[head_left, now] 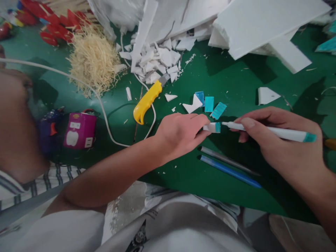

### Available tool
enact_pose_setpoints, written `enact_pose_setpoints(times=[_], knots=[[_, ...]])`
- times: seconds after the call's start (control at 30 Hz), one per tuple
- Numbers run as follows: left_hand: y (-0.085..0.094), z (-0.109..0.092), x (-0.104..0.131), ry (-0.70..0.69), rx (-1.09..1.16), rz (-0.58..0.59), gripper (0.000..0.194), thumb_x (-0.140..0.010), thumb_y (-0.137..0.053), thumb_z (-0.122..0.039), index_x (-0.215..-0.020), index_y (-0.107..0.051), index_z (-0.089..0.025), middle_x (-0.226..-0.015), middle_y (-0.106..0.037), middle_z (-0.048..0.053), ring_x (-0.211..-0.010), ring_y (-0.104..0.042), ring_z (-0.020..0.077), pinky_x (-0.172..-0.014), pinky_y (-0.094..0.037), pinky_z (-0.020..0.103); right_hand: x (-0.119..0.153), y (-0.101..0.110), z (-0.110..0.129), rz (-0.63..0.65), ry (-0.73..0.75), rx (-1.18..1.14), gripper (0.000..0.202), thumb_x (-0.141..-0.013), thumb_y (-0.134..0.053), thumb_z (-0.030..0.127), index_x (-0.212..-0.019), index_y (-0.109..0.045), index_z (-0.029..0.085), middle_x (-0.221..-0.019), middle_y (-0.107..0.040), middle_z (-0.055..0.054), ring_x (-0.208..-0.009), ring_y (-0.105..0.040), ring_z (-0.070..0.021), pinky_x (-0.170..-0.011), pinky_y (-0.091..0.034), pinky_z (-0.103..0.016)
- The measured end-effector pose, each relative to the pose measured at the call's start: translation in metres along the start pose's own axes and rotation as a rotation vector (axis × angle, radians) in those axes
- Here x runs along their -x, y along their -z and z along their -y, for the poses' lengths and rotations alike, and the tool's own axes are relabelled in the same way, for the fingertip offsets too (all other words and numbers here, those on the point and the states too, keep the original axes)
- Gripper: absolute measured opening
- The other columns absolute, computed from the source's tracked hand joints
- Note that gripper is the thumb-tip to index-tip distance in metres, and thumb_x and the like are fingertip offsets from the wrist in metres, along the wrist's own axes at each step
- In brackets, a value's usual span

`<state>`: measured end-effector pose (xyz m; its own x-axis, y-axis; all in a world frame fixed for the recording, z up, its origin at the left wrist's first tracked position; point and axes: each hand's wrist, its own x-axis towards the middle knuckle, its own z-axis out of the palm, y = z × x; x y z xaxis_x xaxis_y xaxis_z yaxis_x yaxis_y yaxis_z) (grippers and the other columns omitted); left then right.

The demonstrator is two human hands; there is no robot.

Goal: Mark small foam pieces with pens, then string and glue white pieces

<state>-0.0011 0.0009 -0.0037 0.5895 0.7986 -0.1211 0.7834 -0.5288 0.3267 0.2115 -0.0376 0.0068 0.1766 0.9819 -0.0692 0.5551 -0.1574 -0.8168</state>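
Between the thumb and fingers of my left hand is pinched a small white foam piece, its right end coloured teal. My right hand grips a white marker with a teal end, its tip pointing left, a little short of the foam piece. Just beyond my left hand lie a teal piece, a striped teal piece, a blue piece and a white notched scrap. Nearer my body rest a grey pen and a blue pen, side by side.
A yellow-handled cutter lies left of centre by a white cable. Behind it are foam scraps, straw-like shreds and foam sheets. At left sit a magenta box and another person's arm.
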Motion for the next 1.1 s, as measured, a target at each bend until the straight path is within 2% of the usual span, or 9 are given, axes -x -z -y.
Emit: enact_pose_setpoints(times=[0.17,0.33,0.5,0.73,1.1], knots=[[0.0003,-0.0001,0.0006,-0.005,-0.002,-0.003,0.023,-0.098,-0.061,-0.043,-0.105,-0.076,-0.027,-0.064,-0.063,-0.004,-0.063,-0.061,0.0138,-0.056,-0.028,0.027,0.0015,-0.0002,0.0007,0.035,-0.028,0.003,0.020,-0.083,-0.070,0.035,-0.066,-0.071,0.026,-0.057,-0.067,0.002,-0.050,-0.057,-0.0134,-0.046,-0.040,-0.027],[0.0003,-0.0003,0.0008,-0.012,0.002,-0.008,0.023,-0.098,-0.061,-0.042,-0.106,-0.076,-0.026,-0.065,-0.063,-0.004,-0.064,-0.062,0.0142,-0.057,-0.032,0.027,0.0026,-0.0004,0.0000,0.023,-0.017,-0.031,0.013,-0.082,-0.072,0.034,-0.071,-0.073,0.029,-0.059,-0.067,0.002,-0.052,-0.058,-0.0153,-0.047,-0.042,-0.029],[0.0002,-0.0002,0.0006,-0.015,-0.002,-0.010,0.024,-0.099,-0.060,-0.043,-0.105,-0.075,-0.026,-0.064,-0.063,-0.004,-0.064,-0.063,0.0142,-0.056,-0.033,0.027,0.0038,-0.0007,-0.0001,0.032,-0.013,-0.002,0.014,-0.084,-0.071,0.036,-0.072,-0.073,0.028,-0.060,-0.067,0.001,-0.052,-0.057,-0.0149,-0.047,-0.041,-0.029],[-0.0001,0.0004,0.0005,-0.023,0.001,-0.011,0.023,-0.098,-0.060,-0.041,-0.104,-0.075,-0.026,-0.064,-0.063,-0.004,-0.064,-0.062,0.0144,-0.057,-0.032,0.027,-0.0001,-0.0006,0.0039,-0.002,-0.035,0.024,0.016,-0.078,-0.071,0.034,-0.068,-0.074,0.022,-0.055,-0.065,0.000,-0.050,-0.054,-0.0119,-0.046,-0.036,-0.026],[0.0012,0.0002,0.0006,-0.016,-0.005,-0.005,0.025,-0.099,-0.058,-0.043,-0.103,-0.076,-0.026,-0.063,-0.063,-0.004,-0.063,-0.062,0.0146,-0.055,-0.030,0.027,-0.0016,-0.0005,0.0059,0.022,-0.046,0.013,0.019,-0.077,-0.070,0.034,-0.062,-0.073,0.022,-0.054,-0.066,-0.001,-0.049,-0.055,-0.0121,-0.045,-0.037,-0.025]])
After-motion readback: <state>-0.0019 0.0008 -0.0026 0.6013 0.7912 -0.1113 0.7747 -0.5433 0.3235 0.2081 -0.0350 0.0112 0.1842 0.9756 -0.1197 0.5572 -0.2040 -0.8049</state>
